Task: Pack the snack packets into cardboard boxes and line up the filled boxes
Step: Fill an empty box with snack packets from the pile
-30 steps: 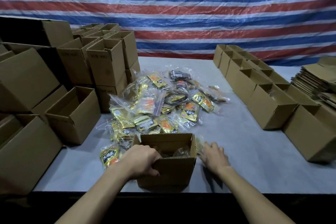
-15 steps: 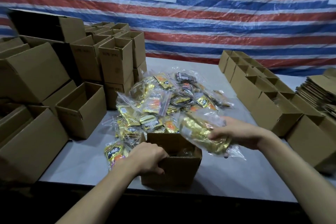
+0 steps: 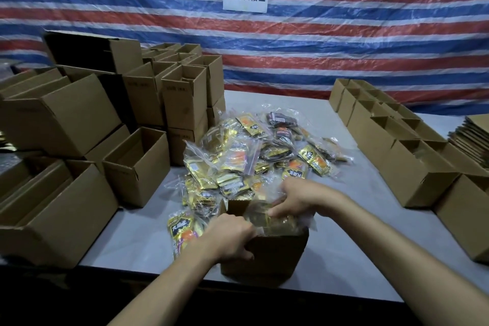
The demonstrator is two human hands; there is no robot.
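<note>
A small open cardboard box (image 3: 275,257) stands at the table's front edge. My left hand (image 3: 230,235) grips its near left rim. My right hand (image 3: 299,198) holds a clear bag of gold snack packets (image 3: 275,219) down in the box's open top. Behind the box lies a heap of snack packets (image 3: 254,156) in clear bags. One gold packet (image 3: 182,233) lies on the table to the left of the box.
Stacks of open empty boxes (image 3: 185,103) fill the table's left side, and one open box (image 3: 137,164) stands near the heap. A row of boxes (image 3: 412,167) runs along the right. Flat folded cartons (image 3: 473,137) lie at the far right. Grey table (image 3: 352,241).
My right hand picked a bag of packets up from the table to the right of the box, carried it over and lowered it into the box. My left hand kept its grip on the rim.
</note>
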